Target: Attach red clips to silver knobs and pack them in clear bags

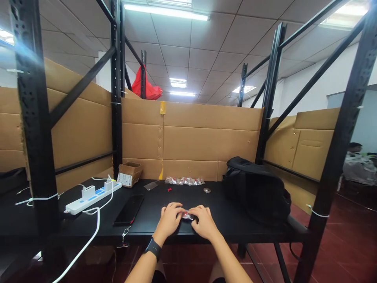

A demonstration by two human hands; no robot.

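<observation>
Near the table's front edge, my left hand and my right hand meet at a small shiny plastic-wrapped packet with something red in it. The fingers of both hands are closed on its two ends and hide part of it, so I cannot make out what is inside. A dark watch sits on my left wrist. Farther back lies a row of several similar clear-wrapped packets. Between the row and my hands are a small red piece and a round silvery disc.
A black backpack takes up the table's right side. On the left are a dark phone, a white power strip with cables, and a small cardboard box. A clear plastic bag lies behind. Cardboard walls and black posts surround the table.
</observation>
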